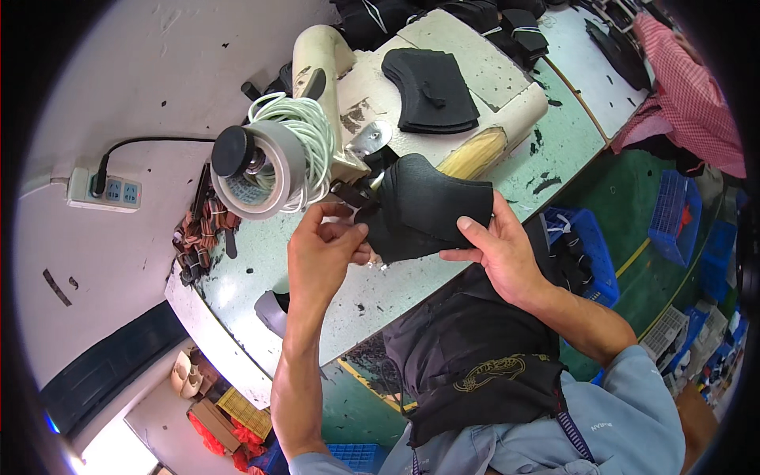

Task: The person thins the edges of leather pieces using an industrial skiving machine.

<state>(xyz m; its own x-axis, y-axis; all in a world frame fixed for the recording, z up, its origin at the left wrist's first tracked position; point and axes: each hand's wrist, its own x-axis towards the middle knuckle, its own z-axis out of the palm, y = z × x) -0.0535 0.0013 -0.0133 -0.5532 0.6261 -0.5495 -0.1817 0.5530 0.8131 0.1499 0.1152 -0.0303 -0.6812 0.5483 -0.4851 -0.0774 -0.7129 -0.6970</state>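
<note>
My right hand [503, 249] grips the right end of black curved material pieces [439, 202], thumb on top and fingers beneath. These flat pieces seem to overlap, one over another. At their lower left edge, my left hand [324, 249] is closed in a pinch, thumb against fingers. The pieces are held just in front of a cream-coloured machine [321, 59], close to its small metal parts [370, 138]. A stack of similar black pieces [431, 91] lies on the machine's flat bed, with a dark scrap on top. Part of the machine's working end is hidden behind the held pieces.
A grey spool with white cord [305, 150] stands left of the machine. Bundled brown-and-black strips [202, 237] lie at the table's [419, 281] left edge. Several black bundles [522, 36] sit behind. Blue crates [586, 253] stand right, below table height. A power strip [103, 190] is on the wall.
</note>
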